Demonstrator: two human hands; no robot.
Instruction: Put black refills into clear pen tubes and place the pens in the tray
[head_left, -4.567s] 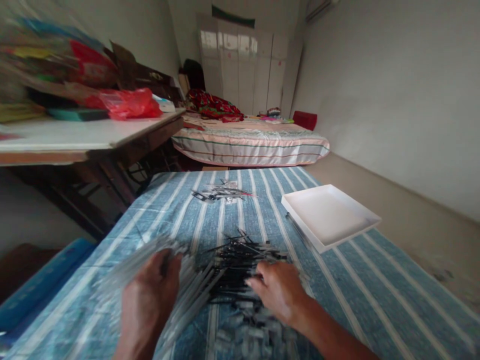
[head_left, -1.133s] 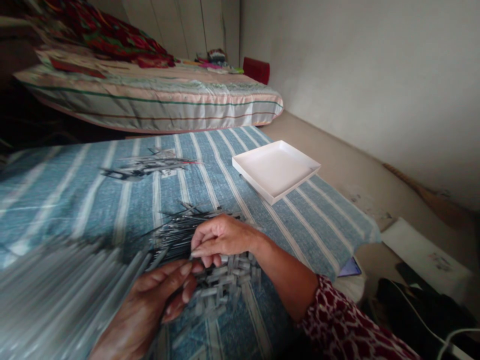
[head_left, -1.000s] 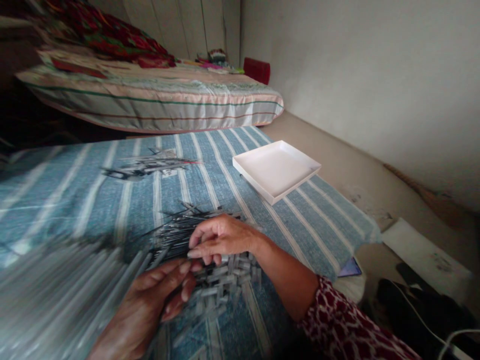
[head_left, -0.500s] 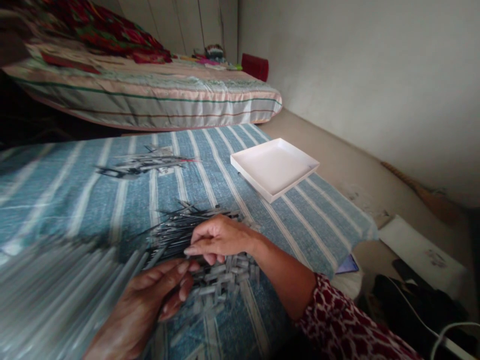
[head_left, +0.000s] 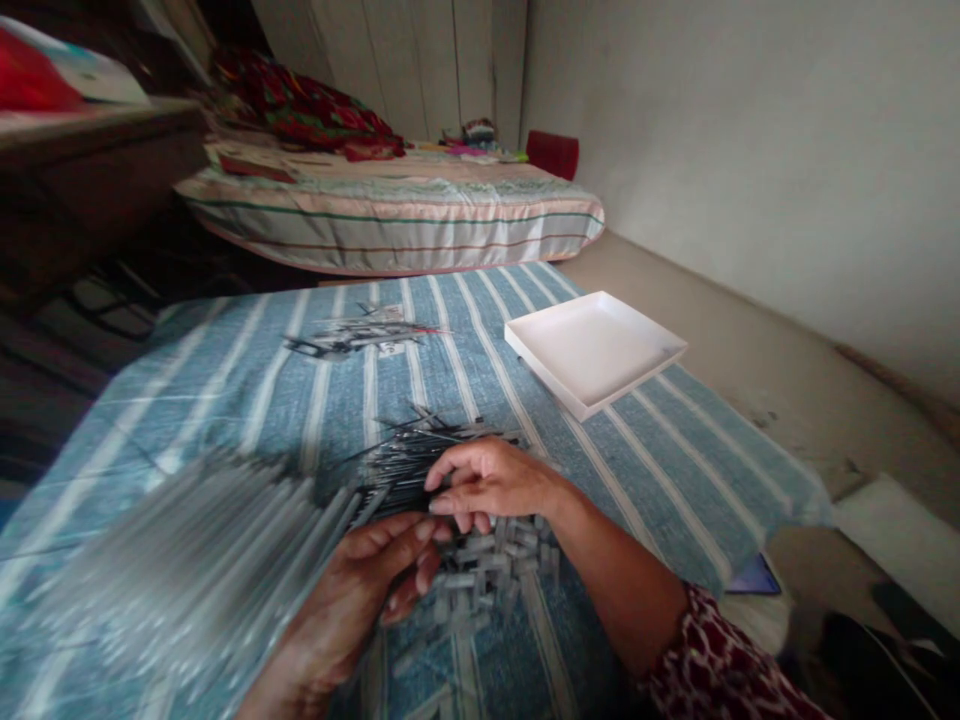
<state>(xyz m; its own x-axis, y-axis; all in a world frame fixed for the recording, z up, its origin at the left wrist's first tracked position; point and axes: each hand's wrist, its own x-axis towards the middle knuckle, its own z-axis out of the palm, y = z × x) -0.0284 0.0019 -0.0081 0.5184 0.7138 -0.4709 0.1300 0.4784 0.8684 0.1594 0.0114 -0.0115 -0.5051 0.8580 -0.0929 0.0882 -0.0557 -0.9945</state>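
My left hand [head_left: 375, 580] is closed in a pinch, thumb against fingers, over the near side of the piles. My right hand [head_left: 495, 485] meets it fingertip to fingertip, also pinching. Whatever sits between the fingertips is too small and blurred to make out. Just behind my right hand lies a heap of thin dark sticks like pen refills [head_left: 397, 455]. Under and beside the hands are small translucent grey pieces like pen caps [head_left: 491, 560]. Left of my left hand, clear tubes like pen barrels [head_left: 195, 550] lie side by side in a wide bundle.
A blue striped cloth [head_left: 240, 400] covers the surface. Farther back lies another bunch of thin dark and clear pieces [head_left: 352, 338]. A shallow white box lid [head_left: 596, 350] stands at the right. Beyond are a bed [head_left: 405, 225] and, at left, a dark wooden table [head_left: 105, 180].
The view has swung left, so everything appears farther right, and the barrel bundle looks sharper. Both hands keep the same pinching pose, fingertips together.
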